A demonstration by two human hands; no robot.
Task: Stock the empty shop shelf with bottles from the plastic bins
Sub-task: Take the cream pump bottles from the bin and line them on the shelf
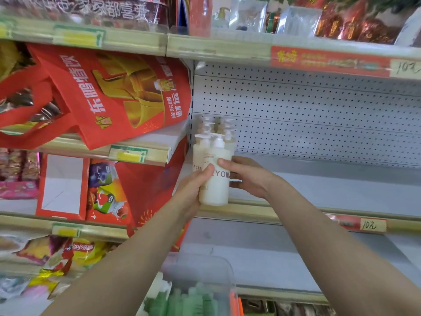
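A white pump bottle (pixel 216 185) stands upright at the front edge of the pale shelf (pixel 319 185), at its left end. My left hand (pixel 193 190) grips its left side with the thumb across the label. My right hand (pixel 246 176) holds its right side, fingers curled behind it. Several more white pump bottles (pixel 211 131) stand in rows behind and to the left of it. A clear plastic bin (pixel 200 290) with green and white bottles sits low in the view, between my forearms.
The perforated back panel (pixel 319 115) spans the shelf. A red gift bag (pixel 109 94) leans on the neighbouring shelf to the left, close to the bottles. Snack packs (pixel 75 252) fill the lower left. Price strips marked 10 run along the shelf edges (pixel 371 224).
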